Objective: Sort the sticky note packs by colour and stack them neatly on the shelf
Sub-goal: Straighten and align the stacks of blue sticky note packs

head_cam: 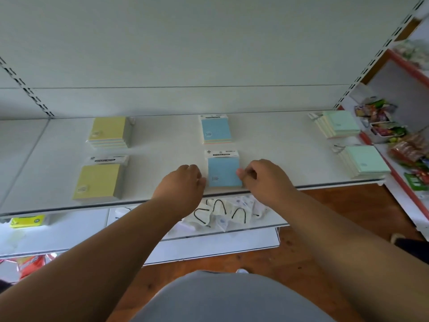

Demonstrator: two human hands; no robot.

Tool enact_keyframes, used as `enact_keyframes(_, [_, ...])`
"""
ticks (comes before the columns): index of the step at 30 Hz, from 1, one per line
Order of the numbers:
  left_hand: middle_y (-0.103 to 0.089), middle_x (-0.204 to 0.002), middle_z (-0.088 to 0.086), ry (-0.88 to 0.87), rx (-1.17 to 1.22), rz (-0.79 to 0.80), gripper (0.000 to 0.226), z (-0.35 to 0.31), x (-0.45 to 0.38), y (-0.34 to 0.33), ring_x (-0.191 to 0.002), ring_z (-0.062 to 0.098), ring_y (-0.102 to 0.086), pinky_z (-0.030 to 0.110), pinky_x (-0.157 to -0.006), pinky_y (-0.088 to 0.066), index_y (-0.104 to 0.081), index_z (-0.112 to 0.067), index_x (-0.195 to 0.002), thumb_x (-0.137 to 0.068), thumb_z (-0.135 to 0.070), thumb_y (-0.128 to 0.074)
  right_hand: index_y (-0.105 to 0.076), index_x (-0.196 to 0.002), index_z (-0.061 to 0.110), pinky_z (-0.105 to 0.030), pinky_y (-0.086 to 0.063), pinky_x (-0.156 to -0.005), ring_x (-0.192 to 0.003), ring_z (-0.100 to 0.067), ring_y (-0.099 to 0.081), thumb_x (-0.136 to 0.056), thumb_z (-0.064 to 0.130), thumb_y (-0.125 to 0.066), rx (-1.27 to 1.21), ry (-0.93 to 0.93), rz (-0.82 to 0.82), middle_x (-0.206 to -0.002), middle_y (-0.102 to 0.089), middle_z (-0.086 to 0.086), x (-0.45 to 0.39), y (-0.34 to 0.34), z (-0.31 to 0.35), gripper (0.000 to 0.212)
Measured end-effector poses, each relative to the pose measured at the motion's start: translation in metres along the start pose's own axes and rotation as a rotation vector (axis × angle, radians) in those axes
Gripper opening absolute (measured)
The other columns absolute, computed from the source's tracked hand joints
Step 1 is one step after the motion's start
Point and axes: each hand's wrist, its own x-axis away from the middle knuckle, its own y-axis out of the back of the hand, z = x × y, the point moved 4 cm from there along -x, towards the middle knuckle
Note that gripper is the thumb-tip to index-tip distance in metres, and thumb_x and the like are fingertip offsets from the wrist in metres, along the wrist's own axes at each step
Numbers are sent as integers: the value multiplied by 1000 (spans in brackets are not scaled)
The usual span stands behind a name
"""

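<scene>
On the white shelf (162, 154) lie sticky note packs in three colour columns. Two yellow stacks are at the left, one at the back (109, 132) and one at the front (98, 182). Two blue stacks sit in the middle, back (216, 129) and front (223, 169). Two mint green stacks are at the right, back (339, 123) and front (363, 161). My left hand (183, 182) touches the left side of the front blue stack with curled fingers. My right hand (262, 176) pinches that stack's right edge.
Below the shelf edge a lower shelf holds white packets with black loops (222, 211) and a yellow-green pack (26, 220). A red-trimmed rack (394, 135) with colourful snack packets stands at the right. Wooden floor (325, 205) lies beneath.
</scene>
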Motion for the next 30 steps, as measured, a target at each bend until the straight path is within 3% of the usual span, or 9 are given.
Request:
enact_keyframes(3, [-59,-101,1,-97,-152,108,34,-4,0,-3,-90,25,-58,37,-78,-52,-55,-19,-103,-91,-50,-50,-57,-80,20,-30,-40,-63,-73,-14,-52,-84,51,-64,88,161,106,-80,-51,6,5,3,-2,32])
enact_keyframes(8, [-60,-102,5,-113,-189,87,22,-14,-5,-11,-91,26,-58,36,-76,-48,-53,-18,-100,-94,-38,-49,-60,-82,16,-28,-32,-63,-75,-15,-49,-86,40,-66,162,320,157,-77,-46,8,3,1,7,26])
enact_keyframes(12, [-59,-102,4,-98,-172,72,21,-16,-4,-15,-90,26,-58,37,-76,-48,-54,-18,-101,-94,-38,-50,-59,-81,16,-29,-32,-64,-73,-16,-46,-89,41,-62,191,334,140,-76,-44,7,4,0,4,27])
enact_keyframes(16, [-59,-102,4,-96,-160,55,21,-18,-2,-18,-90,26,-57,37,-75,-49,-53,-18,-99,-94,-38,-49,-64,-83,10,-33,-40,-65,-79,-26,-55,-92,40,-59,278,356,59,-79,-54,-3,9,-2,2,32])
enact_keyframes(19, [-59,-103,5,-104,-171,48,21,-18,-2,-17,-91,26,-57,36,-74,-48,-52,-17,-100,-95,-37,-49,-65,-84,7,-32,-38,-64,-79,-28,-57,-94,39,-57,308,373,23,-82,-58,-7,11,-4,3,34])
enact_keyframes(30, [-59,-105,6,-101,-197,72,23,-18,-5,-17,-93,27,-58,37,-75,-49,-52,-15,-105,-95,-36,-48,-65,-92,7,-30,-35,-68,-86,-27,-57,-96,38,-54,292,310,50,-90,-59,-8,14,-4,7,33])
